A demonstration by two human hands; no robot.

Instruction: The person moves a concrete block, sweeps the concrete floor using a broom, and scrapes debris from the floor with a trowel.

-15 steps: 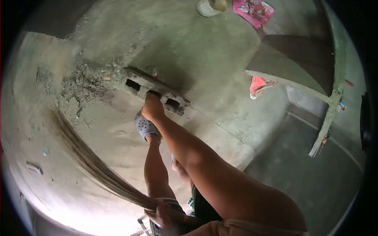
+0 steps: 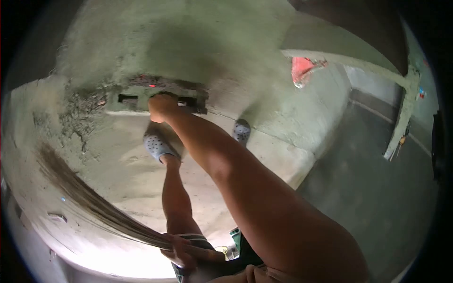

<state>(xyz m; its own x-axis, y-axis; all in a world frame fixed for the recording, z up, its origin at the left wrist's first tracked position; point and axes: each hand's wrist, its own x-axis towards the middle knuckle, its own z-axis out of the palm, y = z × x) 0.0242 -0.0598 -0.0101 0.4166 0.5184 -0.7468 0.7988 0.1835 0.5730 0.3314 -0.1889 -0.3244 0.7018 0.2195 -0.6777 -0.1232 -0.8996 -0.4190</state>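
Observation:
My right hand [image 2: 163, 107] is closed around the middle of a concrete hollow block [image 2: 143, 100], with the fingertips hidden in or behind it. The block's openings show on both sides of the hand. Low in the view, my left hand [image 2: 180, 252] grips the bound end of a stick broom [image 2: 111, 212]. The broom's long bristles fan out toward the left, over the pale floor. My arm crosses above my legs, and a grey clog [image 2: 158, 145] is on the foot just below the block.
Broken mortar and rubble [image 2: 78, 120] lie left of the block. My other clog [image 2: 241, 130] stands to the right. A concrete slab edge [image 2: 347, 59] juts in at upper right, with a red and white bag [image 2: 303, 70] under it. A small flat object [image 2: 57, 217] lies at left.
The block in my right hand has turned from slanted to nearly level and sits further left in view. My other foot now shows out to the right. The broom stays in my left hand.

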